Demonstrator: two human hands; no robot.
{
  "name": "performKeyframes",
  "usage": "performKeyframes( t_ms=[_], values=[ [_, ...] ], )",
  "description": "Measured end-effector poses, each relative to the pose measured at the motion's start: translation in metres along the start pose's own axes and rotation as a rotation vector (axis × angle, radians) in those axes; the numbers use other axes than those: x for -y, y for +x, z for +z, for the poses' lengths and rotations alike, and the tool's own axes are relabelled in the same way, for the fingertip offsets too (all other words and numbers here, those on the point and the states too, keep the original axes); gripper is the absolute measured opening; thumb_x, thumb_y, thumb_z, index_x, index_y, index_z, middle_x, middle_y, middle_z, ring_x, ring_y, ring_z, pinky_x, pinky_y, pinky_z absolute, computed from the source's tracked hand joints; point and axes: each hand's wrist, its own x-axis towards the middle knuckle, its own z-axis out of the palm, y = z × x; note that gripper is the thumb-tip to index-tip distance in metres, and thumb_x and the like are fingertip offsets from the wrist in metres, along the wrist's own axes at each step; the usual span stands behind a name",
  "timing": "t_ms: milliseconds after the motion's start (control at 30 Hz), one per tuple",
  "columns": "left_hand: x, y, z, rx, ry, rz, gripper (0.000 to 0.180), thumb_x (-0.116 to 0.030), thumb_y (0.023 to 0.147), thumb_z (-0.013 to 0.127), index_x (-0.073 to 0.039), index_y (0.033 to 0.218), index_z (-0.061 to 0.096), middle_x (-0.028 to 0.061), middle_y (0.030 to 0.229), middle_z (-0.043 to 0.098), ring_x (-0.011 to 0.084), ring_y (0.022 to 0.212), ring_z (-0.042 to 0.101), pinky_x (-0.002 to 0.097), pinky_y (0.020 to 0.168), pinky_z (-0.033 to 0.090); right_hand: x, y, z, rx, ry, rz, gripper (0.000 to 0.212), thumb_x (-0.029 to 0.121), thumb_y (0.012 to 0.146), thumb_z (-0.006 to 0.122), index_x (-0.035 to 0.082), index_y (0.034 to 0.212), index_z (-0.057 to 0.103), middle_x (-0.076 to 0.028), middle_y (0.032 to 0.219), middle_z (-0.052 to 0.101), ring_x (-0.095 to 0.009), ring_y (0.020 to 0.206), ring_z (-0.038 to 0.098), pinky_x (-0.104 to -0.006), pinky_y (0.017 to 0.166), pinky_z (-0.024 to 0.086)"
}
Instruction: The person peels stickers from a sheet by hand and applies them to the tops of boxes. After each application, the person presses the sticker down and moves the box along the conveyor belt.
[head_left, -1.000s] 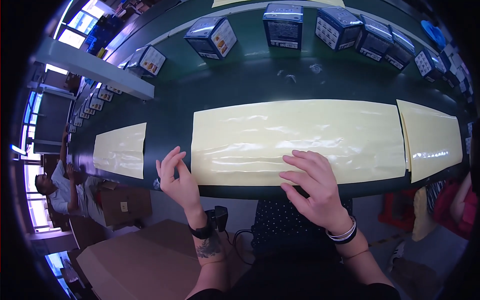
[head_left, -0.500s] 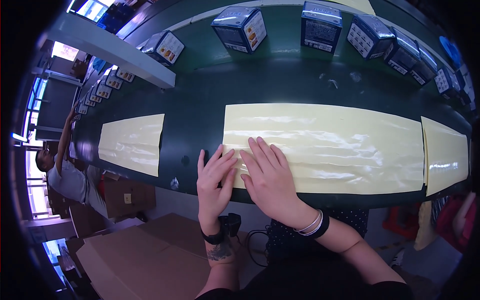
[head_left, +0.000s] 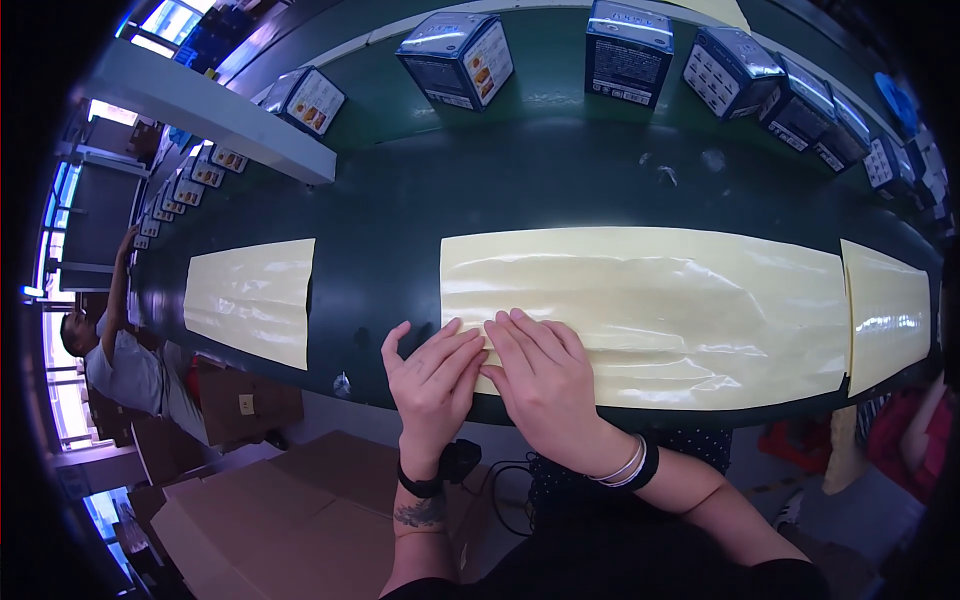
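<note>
A long pale yellow glossy sheet (head_left: pixel 640 300) lies rippled on the dark green table. My right hand (head_left: pixel 545 375) rests on its near left part with outstretched fingers, the thumb by the near edge. My left hand (head_left: pixel 435 385) is beside it at the sheet's left edge, its fingers stretched toward the right hand and the little finger apart. The fingertips of both hands almost meet over the sheet. I see nothing held in either hand, though the surface under the fingers is hidden. A dark band with a small black device (head_left: pixel 458 460) is on my left wrist.
A smaller yellow sheet (head_left: pixel 250 300) lies to the left, another (head_left: pixel 885 315) at the right. Blue boxes (head_left: pixel 628 55) stand along the far side. A white post (head_left: pixel 230 120) crosses the far left. Cardboard (head_left: pixel 270 510) is below; a person (head_left: pixel 130 350) reaches out at left.
Both hands have moved slightly nearer to me, and the left fingers have drawn closer to the right hand. The view has shifted a little, so the sheets appear lower.
</note>
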Motion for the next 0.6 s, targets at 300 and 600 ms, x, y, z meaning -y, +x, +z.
performKeyframes(
  t_ms=[300, 600],
  values=[
    [-0.011, 0.001, 0.006, -0.095, 0.062, 0.155, 0.02, 0.0, 0.077, 0.072, -0.005, 0.096, 0.073, 0.0054, 0.1, 0.071, 0.0259, 0.1, 0.069, 0.0497, 0.103, 0.037, -0.008, -0.003, -0.011, -0.008, -0.028, -0.018, 0.039, 0.017, 0.084, 0.067, -0.003, 0.117, 0.06, -0.016, 0.118, 0.064, -0.028, 0.117, 0.058, -0.0405, 0.098, 0.042],
    [-0.018, 0.002, 0.011, -0.031, 0.117, 0.263, 0.019, 0.001, 0.077, 0.071, 0.0, 0.096, 0.071, 0.011, 0.101, 0.071, 0.0304, 0.1, 0.069, 0.0475, 0.095, 0.046, -0.018, -0.013, -0.018, -0.009, -0.009, -0.001, 0.035, 0.018, 0.088, 0.061, -0.003, 0.116, 0.06, -0.017, 0.122, 0.062, -0.028, 0.12, 0.055, -0.0404, 0.101, 0.04]
  ],
)
